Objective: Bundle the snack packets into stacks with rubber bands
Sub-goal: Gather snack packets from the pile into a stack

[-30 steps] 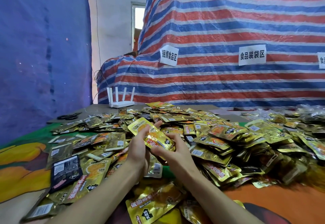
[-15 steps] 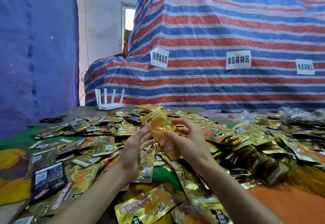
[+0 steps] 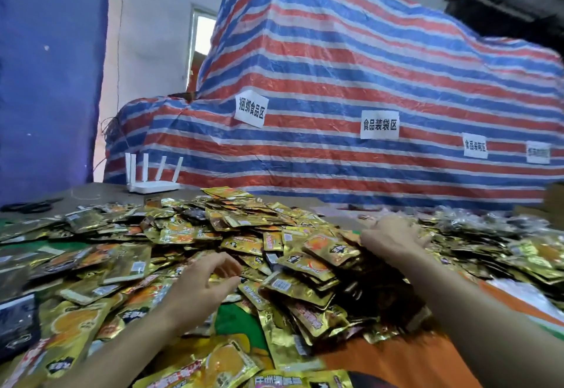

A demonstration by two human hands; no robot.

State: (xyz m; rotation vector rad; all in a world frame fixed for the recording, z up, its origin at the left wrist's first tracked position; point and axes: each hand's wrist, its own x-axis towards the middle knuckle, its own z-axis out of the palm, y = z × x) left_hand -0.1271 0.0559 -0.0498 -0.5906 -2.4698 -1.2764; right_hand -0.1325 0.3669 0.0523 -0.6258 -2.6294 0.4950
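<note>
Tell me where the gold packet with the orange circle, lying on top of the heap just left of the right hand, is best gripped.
Best grip is probably a pinch on the near edge of the gold packet, thumb on top, coming from above and the near side. It lies flat and face up, topmost on the heap, so that edge looks free, while the right hand crowds its far right end.

Tabletop [image 3: 100, 190] with green and orange cloth [image 3: 396, 363], heap of gold snack packets [image 3: 244, 235] across it, white router [image 3: 152, 187] at back, black scissors [image 3: 29, 206] far left
</note>
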